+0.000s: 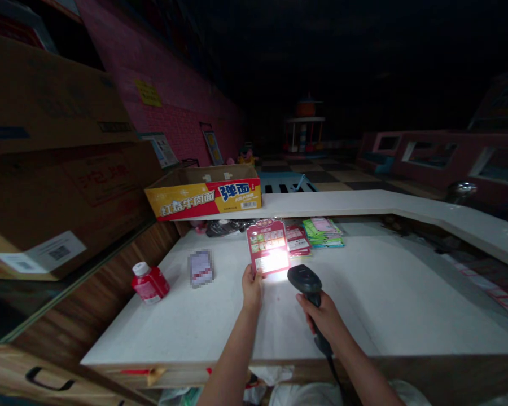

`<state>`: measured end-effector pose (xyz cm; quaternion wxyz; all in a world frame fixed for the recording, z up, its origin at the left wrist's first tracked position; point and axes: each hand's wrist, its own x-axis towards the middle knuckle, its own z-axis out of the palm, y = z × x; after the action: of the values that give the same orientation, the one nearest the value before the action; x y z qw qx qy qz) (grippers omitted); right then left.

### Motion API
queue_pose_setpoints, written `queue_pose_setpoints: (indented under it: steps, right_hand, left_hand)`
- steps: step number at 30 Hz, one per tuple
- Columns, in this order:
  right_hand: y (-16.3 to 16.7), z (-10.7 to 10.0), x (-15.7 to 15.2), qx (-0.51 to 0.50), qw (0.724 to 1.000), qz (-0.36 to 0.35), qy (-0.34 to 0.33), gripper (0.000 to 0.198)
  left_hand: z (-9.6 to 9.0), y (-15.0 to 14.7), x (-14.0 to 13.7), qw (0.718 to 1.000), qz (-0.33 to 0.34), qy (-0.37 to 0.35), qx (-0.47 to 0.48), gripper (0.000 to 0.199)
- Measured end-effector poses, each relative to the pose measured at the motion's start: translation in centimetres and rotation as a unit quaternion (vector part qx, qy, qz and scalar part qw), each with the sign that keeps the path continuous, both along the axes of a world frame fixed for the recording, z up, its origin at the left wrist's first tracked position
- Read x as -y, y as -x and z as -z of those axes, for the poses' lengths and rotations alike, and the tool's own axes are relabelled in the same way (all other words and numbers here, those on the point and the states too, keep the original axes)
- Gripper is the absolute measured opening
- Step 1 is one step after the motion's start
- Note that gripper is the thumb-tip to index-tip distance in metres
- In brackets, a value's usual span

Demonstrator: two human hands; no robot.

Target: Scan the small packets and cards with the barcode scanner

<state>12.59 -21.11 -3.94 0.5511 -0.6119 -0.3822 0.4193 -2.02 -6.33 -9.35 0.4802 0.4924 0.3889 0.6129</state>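
My left hand (pixel 252 286) pinches the lower edge of a red card packet (pixel 267 239) with rows of small pictures, tilted up above the white desk. Bright light washes out the packet's lower part. In my right hand (pixel 324 316) is a black handheld barcode scanner (pixel 305 279), its head aimed at the packet and its cable running down toward me. Just behind the packet lie more red packets (pixel 297 241) and a fanned pile of green and pink packets (pixel 323 232).
On the left of the white desk (pixel 385 293) stand a red bottle with a white cap (pixel 150 283) and a blurred small pack (pixel 201 268). An open noodle carton (pixel 205 197) rests on the raised ledge (pixel 342 202). Large cardboard boxes (pixel 68 186) are stacked at far left.
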Motion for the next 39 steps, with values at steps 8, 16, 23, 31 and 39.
queue_pose_setpoints:
  steps: [8, 16, 23, 31, 39]
  right_hand:
    - [-0.8, -0.7, -0.2, 0.010, 1.000, -0.012, -0.001, 0.037]
    - [-0.6, -1.8, -1.6, 0.007, 0.999, -0.045, 0.012, 0.036]
    - [-0.3, -1.1, -3.9, 0.015, 0.998, -0.053, 0.019, 0.035]
    - [-0.7, -0.3, -4.4, 0.020, 0.998, -0.061, 0.013, 0.036]
    - [-1.9, 0.1, -3.0, -0.032, 0.998, -0.034, 0.029, 0.039]
  left_hand:
    - [-0.5, -0.1, 0.5, 1.000, -0.005, 0.021, -0.019, 0.035]
    - [0.1, 0.1, 0.8, 1.000, -0.004, 0.015, 0.023, 0.038]
    - [0.4, 0.2, 0.7, 0.998, -0.007, 0.007, 0.060, 0.044]
    - [0.5, 0.2, 0.6, 0.998, -0.006, -0.019, 0.053, 0.044]
    - [0.9, 2.9, -0.3, 0.993, -0.113, 0.021, 0.031, 0.046]
